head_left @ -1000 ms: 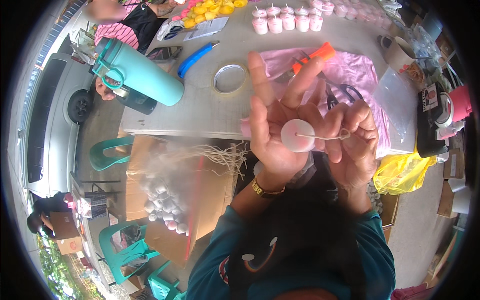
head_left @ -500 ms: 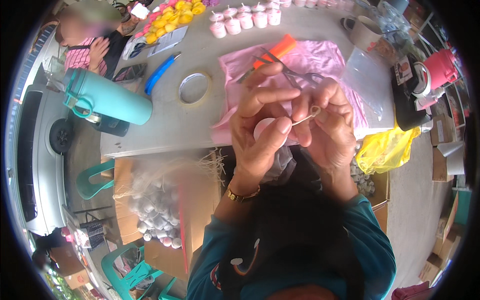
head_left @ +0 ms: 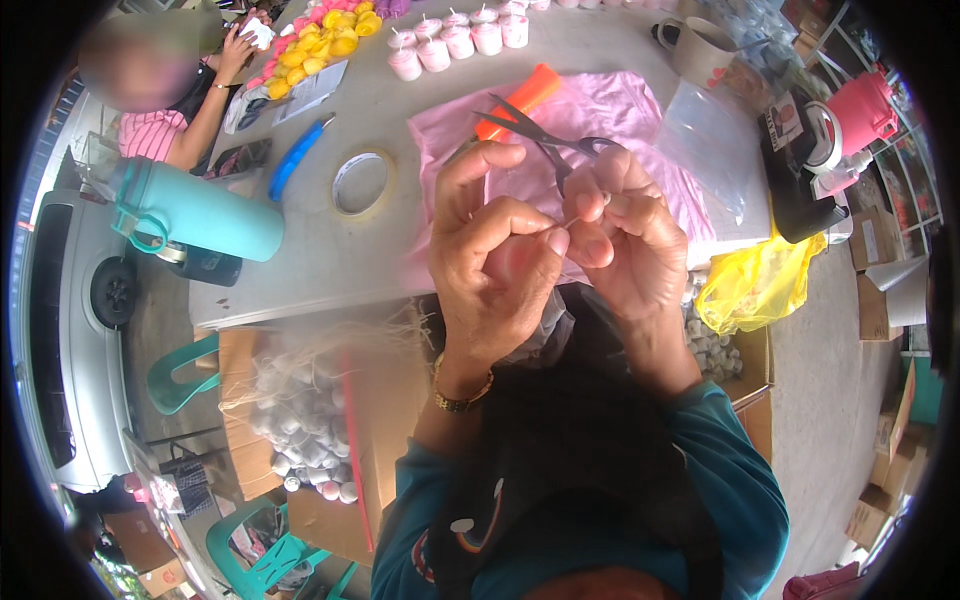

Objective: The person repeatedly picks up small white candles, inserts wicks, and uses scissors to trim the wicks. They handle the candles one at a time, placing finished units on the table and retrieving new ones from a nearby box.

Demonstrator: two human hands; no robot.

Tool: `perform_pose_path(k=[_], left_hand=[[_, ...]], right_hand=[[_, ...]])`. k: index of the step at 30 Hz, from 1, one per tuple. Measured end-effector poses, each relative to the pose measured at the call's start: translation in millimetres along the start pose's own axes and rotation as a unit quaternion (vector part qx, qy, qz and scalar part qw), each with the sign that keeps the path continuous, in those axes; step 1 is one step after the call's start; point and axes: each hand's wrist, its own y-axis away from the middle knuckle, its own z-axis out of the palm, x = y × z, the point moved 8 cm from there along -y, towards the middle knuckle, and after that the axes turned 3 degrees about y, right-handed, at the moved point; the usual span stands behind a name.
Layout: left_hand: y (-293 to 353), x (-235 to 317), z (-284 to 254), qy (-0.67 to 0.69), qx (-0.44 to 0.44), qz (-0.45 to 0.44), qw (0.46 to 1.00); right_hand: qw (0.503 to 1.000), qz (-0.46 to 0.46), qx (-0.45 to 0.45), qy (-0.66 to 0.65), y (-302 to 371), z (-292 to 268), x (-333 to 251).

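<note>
My left hand [head_left: 495,265] is raised in front of me, its fingers curled round a small pale pink round candle that is mostly hidden in the palm. My right hand [head_left: 625,235] is close beside it, thumb and forefinger pinching a thin wick [head_left: 568,222] that runs between the two hands. Behind the hands, on the pink cloth [head_left: 620,110] on the table, lie scissors [head_left: 545,135] and an orange cutter [head_left: 520,100].
The grey table [head_left: 330,260] also carries a tape roll [head_left: 360,183], a blue cutter [head_left: 295,157], a teal bottle [head_left: 200,212], rows of pink candles [head_left: 455,38], yellow flower shapes [head_left: 315,45], a mug [head_left: 700,45]. Another person sits at the far left. A box of white cups [head_left: 300,420] and a yellow bag [head_left: 755,285] lie below.
The hands have drawn closer together and the left fingers have closed over the pink candle, which showed plainly before. The view has tilted so the table sits lower in the picture.
</note>
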Motion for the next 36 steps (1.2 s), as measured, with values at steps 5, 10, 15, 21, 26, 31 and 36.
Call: perform_pose_path(k=[5, 10, 15, 21, 26, 31, 36], left_hand=[[1.8, -2.4, -0.8, -0.010, -0.002, -0.018, 1.000], [7.5, -3.6, -5.9, -0.045, -0.009, -0.044, 0.998], [8.7, -6.8, -12.1, -0.037, -0.007, -0.037, 0.999], [7.6, -8.6, -16.8, -0.020, 0.002, -0.033, 0.999], [8.4, -11.3, -16.4, -0.019, 0.002, -0.042, 0.999], [11.5, -13.4, -17.6, -0.039, -0.027, -0.074, 0.996], [23.3, -30.8, -10.7, 0.169, -0.026, -0.234, 0.957]], right_hand=[[0.999, -0.017, 0.023, 0.043, 3.0, -8.8, -4.2], [0.998, -0.032, 0.009, 0.044, 2.8, -16.3, -6.5], [0.993, -0.025, -0.031, 0.109, 0.4, -8.7, -14.2], [0.929, -0.063, 0.029, 0.364, 4.3, -6.4, -35.0], [0.788, -0.125, -0.022, 0.603, 6.6, 7.5, -35.8], [0.666, -0.204, -0.030, 0.717, 11.6, 20.9, -41.5], [0.638, -0.222, 0.009, 0.737, 11.5, 21.7, -46.3]])
